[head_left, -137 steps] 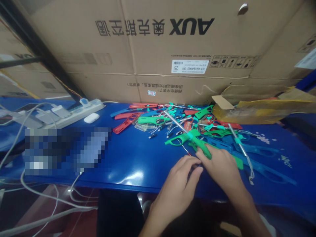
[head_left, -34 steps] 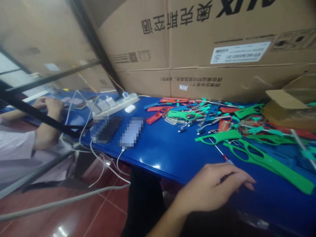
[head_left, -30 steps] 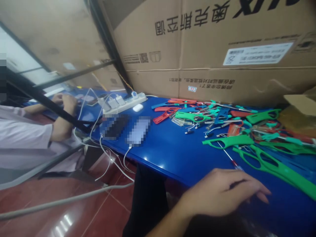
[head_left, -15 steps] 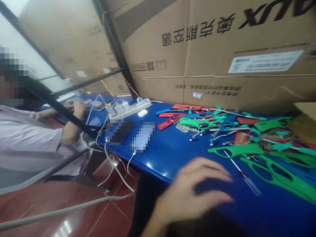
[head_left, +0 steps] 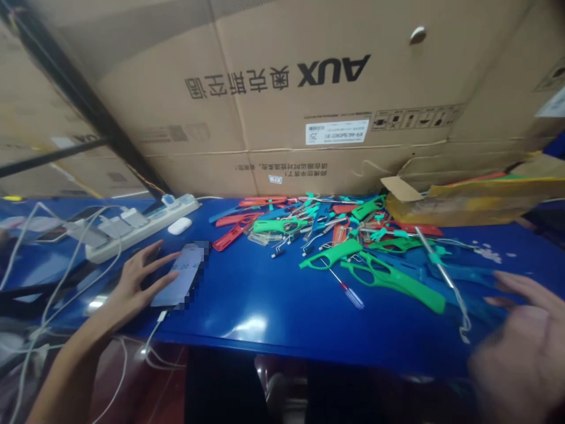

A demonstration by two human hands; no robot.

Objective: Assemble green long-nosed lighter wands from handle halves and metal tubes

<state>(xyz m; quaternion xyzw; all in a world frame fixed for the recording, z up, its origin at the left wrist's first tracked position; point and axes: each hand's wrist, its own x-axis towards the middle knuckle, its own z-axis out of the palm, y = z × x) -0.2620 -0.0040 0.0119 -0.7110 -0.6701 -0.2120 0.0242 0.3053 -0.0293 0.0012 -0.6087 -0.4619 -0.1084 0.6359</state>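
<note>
At frame left, the phone (head_left: 186,278) on the desk (head_left: 273,309) is partly covered by the left hand (head_left: 132,280), fingers spread wide. The phone is judged light, stiff, slippery and fragile, best held by its long edges. At lower right, whether anything is gripped by the blurred right hand (head_left: 525,335) cannot be told.

Brown cardboard (head_left: 265,35) behind a glossy blue table (head_left: 265,294), reddish floor (head_left: 170,386) below
</note>
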